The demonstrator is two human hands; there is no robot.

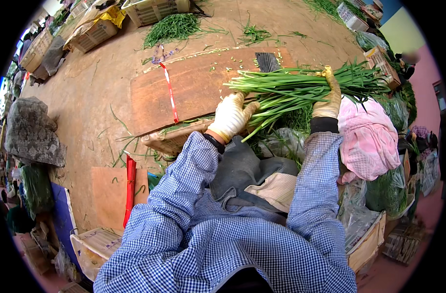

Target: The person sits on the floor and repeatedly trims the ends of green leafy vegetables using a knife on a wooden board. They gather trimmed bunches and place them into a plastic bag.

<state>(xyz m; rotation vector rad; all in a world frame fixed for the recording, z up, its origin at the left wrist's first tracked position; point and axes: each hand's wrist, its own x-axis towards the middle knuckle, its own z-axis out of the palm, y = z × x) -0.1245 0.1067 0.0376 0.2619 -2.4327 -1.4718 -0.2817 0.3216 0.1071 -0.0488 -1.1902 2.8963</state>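
Observation:
A loose bundle of garlic chives [289, 82] lies crosswise before me, pale stem ends to the left and dark leaf tips to the right. My right hand [329, 93], in a yellowed glove, is wrapped around its leafy part, thumb on top. At the lower stems, my gloved left hand [234, 112] pinches some stalks between fingers and thumb. Under the stem ends is a brown wooden board [201, 88] on a plastic crate [177, 137]. A red-and-white strap [169, 93] crosses the board. A dark ridged pad [267, 62] sits at its far side, among pale cut bits.
Heaped chives [173, 29] lie on the floor ahead, near a crate [155, 11]. A pink cloth [367, 139] is beside my right forearm. Grey cloth [252, 172] covers my lap. Red strips [130, 190] stand at left, and a grey cloth-covered pile [32, 128] is farther left.

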